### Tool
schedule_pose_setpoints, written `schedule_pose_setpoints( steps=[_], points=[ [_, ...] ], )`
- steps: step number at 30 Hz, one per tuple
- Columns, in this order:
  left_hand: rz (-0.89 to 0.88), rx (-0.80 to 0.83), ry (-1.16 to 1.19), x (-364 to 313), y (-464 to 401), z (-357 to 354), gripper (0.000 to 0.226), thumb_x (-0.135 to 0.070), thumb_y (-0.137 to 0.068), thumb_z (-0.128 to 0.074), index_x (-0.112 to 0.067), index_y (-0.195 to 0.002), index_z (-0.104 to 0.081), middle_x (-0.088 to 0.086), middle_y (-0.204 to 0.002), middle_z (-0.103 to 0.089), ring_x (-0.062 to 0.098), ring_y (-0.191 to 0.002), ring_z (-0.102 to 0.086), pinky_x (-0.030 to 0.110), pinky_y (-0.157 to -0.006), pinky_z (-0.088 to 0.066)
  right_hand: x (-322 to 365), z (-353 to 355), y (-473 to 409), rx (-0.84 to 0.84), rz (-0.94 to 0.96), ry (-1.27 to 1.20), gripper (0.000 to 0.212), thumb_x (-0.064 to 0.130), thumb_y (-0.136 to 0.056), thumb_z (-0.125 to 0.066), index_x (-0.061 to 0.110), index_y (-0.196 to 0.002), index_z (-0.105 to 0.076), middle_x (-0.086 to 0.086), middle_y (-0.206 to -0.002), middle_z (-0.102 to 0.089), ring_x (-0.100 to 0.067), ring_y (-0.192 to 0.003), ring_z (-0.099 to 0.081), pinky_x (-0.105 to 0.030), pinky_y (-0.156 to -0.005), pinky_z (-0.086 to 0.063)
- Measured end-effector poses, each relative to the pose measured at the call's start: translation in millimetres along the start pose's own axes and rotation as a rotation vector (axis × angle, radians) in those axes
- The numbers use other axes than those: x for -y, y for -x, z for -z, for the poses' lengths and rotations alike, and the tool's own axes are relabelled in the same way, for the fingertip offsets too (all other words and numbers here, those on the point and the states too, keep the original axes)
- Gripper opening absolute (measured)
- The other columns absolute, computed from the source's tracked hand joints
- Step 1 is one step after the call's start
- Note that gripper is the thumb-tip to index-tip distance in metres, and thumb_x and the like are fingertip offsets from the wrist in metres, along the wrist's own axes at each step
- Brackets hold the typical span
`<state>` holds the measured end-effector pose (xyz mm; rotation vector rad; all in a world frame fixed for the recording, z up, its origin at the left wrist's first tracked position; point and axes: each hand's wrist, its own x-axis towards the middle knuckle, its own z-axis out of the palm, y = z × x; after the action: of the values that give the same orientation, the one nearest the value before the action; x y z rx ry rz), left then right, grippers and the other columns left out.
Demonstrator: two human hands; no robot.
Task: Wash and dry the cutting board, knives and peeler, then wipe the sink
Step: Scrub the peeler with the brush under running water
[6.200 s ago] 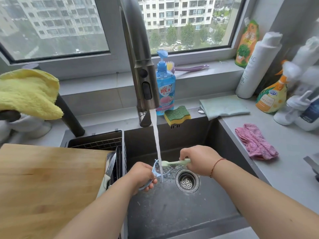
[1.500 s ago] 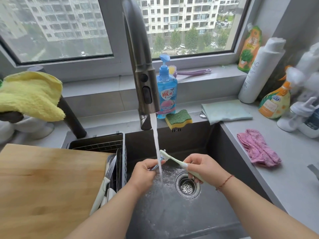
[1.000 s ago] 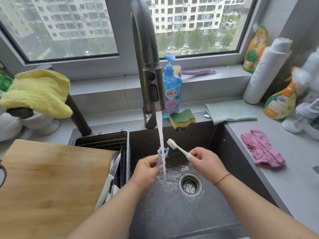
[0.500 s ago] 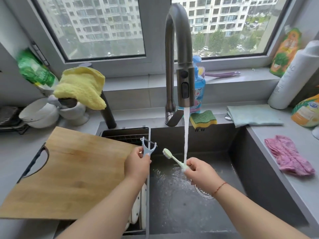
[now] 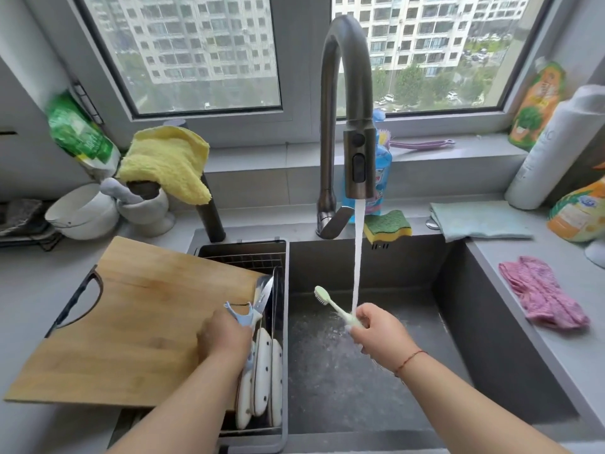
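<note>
My left hand [image 5: 224,337] grips the light blue peeler [image 5: 241,314] over the right edge of the wooden cutting board [image 5: 131,322], beside the drain basket [image 5: 281,322]. Knives with white handles [image 5: 262,378] lie in that basket, one blade [image 5: 264,294] pointing up. My right hand [image 5: 376,332] holds a pale green toothbrush [image 5: 334,306] by its handle over the dark sink [image 5: 360,371], bristles up and to the left. Water [image 5: 357,257] runs from the faucet [image 5: 347,109] onto that hand.
A yellow cloth [image 5: 167,162] hangs at the back left near white bowls [image 5: 85,211]. A green-yellow sponge [image 5: 388,226], blue soap bottle [image 5: 381,172], pale green cloth [image 5: 478,219], pink cloth [image 5: 543,293] and several bottles [image 5: 553,149] stand around the sink's back and right.
My left hand has carried the peeler out of the water stream, left and down to the basket and board edge. My right hand stays under the stream with the toothbrush.
</note>
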<state>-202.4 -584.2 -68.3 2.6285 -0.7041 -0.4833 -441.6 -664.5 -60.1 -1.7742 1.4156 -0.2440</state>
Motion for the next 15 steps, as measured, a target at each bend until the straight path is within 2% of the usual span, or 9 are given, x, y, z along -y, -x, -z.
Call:
schedule_pose_setpoints(
  steps=[2,4,5,7,9,11,15],
  points=[
    [0.01,-0.141,-0.049,-12,6,3,0.043,-0.027,-0.083,-0.066,-0.009,-0.12,-0.051,0.018,-0.126,-0.051,0.034,-0.117,-0.044,0.041,-0.093,-0.042,-2,3,1,-0.037,-0.014,0.011,0.01,0.027,-0.086,-0.059,0.028,-0.094,-0.054,0.004,-0.083,-0.064,-0.018,-0.075,-0.064,-0.035,-0.066,-0.053],
    [-0.122,-0.207,-0.03,-33,17,4,0.049,-0.022,-0.085,-0.061,-0.013,-0.13,-0.046,0.016,-0.133,-0.044,0.032,-0.123,-0.036,0.039,-0.099,-0.038,-3,8,2,-0.075,-0.02,0.014,0.013,0.024,-0.087,-0.059,0.028,-0.098,-0.053,0.004,-0.084,-0.062,-0.014,-0.071,-0.06,-0.027,-0.055,-0.048],
    [-0.212,-0.188,-0.036,-45,23,3,0.047,-0.02,-0.085,-0.059,-0.016,-0.13,-0.046,0.013,-0.133,-0.044,0.029,-0.123,-0.036,0.037,-0.1,-0.037,-3,10,3,-0.095,-0.018,0.027,0.014,0.023,-0.089,-0.059,0.027,-0.1,-0.051,0.004,-0.085,-0.061,-0.012,-0.068,-0.058,-0.022,-0.05,-0.042],
    [-0.4,-0.076,-0.08,-67,32,-7,0.044,-0.022,-0.087,-0.056,-0.019,-0.131,-0.048,0.006,-0.132,-0.045,0.024,-0.125,-0.037,0.034,-0.103,-0.035,-3,14,6,-0.145,-0.008,0.05,0.016,0.021,-0.09,-0.058,0.027,-0.101,-0.049,0.004,-0.086,-0.059,-0.009,-0.066,-0.055,-0.017,-0.048,-0.035],
    [-0.548,0.101,-0.13,-85,42,-21,0.052,-0.027,-0.086,-0.056,-0.021,-0.136,-0.045,0.004,-0.137,-0.045,0.023,-0.129,-0.038,0.035,-0.106,-0.035,-4,19,8,-0.204,0.018,0.061,0.017,0.02,-0.089,-0.058,0.029,-0.099,-0.048,0.006,-0.085,-0.058,-0.01,-0.067,-0.055,-0.02,-0.05,-0.036],
    [-0.596,0.287,-0.134,-102,54,-34,0.061,-0.03,-0.083,-0.058,-0.023,-0.141,-0.042,0.002,-0.14,-0.044,0.025,-0.13,-0.038,0.04,-0.107,-0.038,-8,24,7,-0.244,0.018,0.094,0.016,0.02,-0.089,-0.058,0.029,-0.097,-0.047,0.008,-0.087,-0.057,-0.013,-0.072,-0.056,-0.025,-0.057,-0.039],
    [-0.55,0.538,-0.028,-124,69,-53,0.053,-0.028,-0.082,-0.058,-0.027,-0.134,-0.048,0.002,-0.127,-0.057,0.024,-0.118,-0.051,0.038,-0.097,-0.048,-21,37,3,-0.188,-0.118,0.29,0.01,0.024,-0.089,-0.056,0.024,-0.099,-0.055,0.0,-0.1,-0.055,-0.02,-0.081,-0.054,-0.027,-0.067,-0.039]
  ],
)
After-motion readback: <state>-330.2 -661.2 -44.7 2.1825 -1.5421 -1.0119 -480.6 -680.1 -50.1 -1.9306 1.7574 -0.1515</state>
